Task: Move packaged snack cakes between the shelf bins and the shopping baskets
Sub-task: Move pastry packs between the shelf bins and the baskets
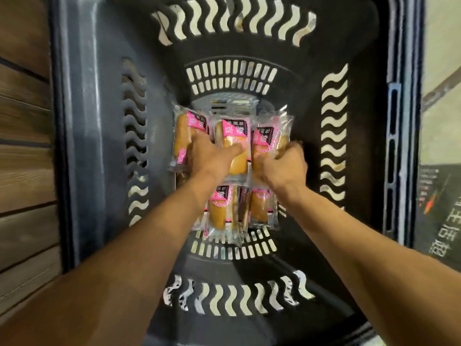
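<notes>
A dark plastic shopping basket (94, 136) fills most of the view, seen from straight above, its walls cut with wavy slots and its floor with short straight ones. To its left runs a wall of brown wooden planks (25, 146); to its right lies a pale floor with a dark printed mat (439, 216). Both bare forearms reach down into the basket. On its floor lie several snack cakes in clear wrappers with pink labels, packed close together in two rows. The left hand (212, 156) rests on the far row, fingers curled over the left cake (185, 131) and thumb stretched across the middle cake (233, 136). The right hand (284, 166) grips the right cake (265, 143), fingers wrapped round its outer edge. The near-row cakes (222, 211) lie untouched beneath the wrists.
</notes>
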